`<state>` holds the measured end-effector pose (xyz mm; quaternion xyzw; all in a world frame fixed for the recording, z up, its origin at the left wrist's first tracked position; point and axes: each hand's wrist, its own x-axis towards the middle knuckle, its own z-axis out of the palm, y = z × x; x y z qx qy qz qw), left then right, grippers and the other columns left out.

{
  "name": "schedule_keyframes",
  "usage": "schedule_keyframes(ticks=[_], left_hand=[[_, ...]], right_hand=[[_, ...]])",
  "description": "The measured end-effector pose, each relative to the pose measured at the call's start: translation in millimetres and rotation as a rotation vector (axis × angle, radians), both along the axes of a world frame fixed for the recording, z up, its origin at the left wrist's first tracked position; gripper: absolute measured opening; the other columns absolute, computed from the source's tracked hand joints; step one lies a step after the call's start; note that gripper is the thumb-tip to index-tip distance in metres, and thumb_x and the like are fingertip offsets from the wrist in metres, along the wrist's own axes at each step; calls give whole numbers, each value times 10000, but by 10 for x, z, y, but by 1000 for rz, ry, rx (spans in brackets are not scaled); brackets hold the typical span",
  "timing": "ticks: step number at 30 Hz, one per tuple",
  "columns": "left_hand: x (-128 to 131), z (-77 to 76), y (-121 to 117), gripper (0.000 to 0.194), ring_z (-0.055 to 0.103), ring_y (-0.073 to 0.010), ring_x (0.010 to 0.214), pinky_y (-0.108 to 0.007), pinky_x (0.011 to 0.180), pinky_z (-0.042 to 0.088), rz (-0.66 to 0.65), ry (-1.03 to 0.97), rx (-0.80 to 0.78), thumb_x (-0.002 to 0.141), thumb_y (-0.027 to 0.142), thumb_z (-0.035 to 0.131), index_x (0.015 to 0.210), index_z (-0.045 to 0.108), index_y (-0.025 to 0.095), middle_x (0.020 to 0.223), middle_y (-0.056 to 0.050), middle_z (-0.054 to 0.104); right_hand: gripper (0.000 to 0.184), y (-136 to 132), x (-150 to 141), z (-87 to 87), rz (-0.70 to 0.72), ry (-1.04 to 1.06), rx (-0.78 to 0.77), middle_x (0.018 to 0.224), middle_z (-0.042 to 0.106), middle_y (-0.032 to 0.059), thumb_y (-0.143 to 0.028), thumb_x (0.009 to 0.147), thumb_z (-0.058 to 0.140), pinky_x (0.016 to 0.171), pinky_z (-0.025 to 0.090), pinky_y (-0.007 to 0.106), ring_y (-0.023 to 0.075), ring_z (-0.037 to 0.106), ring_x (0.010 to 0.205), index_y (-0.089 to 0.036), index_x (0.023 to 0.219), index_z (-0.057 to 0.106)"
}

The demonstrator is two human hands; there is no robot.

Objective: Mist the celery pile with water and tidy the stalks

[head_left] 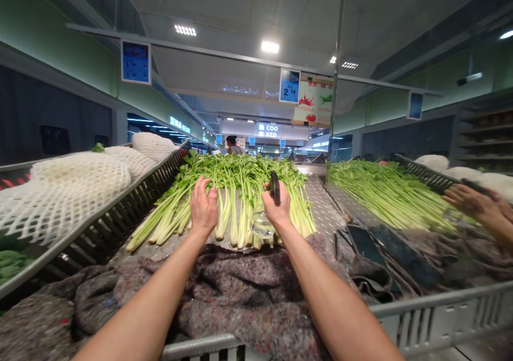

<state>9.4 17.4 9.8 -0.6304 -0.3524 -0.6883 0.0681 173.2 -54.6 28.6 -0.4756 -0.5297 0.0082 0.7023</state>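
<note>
Apparently, the right hand (279, 205) is wrapping its fingers round the black top (274, 186) of a clear bottle (262, 226), presumably because that is serving as the grip, while the left hand (203, 205), fingers loosely spread and empty, is hovering by celery (242, 225) lying on the textured metal surface (323, 201), pale ends nearest.

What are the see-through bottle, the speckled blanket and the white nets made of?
The bottle looks like clear, shiny plastic, maybe glass: celery shows through it. The blanket seems to be matte, fuzzy felt, with mixed specks and soft folds. The white nets look like plastic foam: thick, dull strands in open mesh.
</note>
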Motion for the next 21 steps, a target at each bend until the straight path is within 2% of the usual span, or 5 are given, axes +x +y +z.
schedule_keyframes(ticks=[7,13,16,21], left_hand=[[67,24,-4,430,358,-242,1179,-424,990,263,-20,38,7,809,401,260,1079,456,129,1228,-149,434],[206,-54,-67,397,341,-228,1196,-426,1001,260,-99,91,-47,812,391,285,1090,444,156,1251,-118,418],[193,-80,-110,388,328,-218,1211,-431,1010,255,-129,86,-79,825,368,284,1126,420,163,1287,-121,385],[111,-180,-120,382,302,-206,1234,-441,1016,259,-109,32,-156,831,315,294,1182,376,188,1323,-105,350]], right_hand=[[217,19,4,1,-11,-22,12,671,518,-21,-245,634,471,520,347,243,114,454,548,-187,840,507],[231,-13,-28,-46,21,-15,-13,663,512,-29,-239,631,477,512,353,235,106,447,531,-180,852,512],[243,-30,-21,-66,40,11,-21,640,494,-36,-241,640,481,504,355,230,102,436,515,-178,872,519],[293,13,35,-133,34,71,-128,718,558,-12,-256,655,497,464,338,229,96,420,473,-182,938,523]])
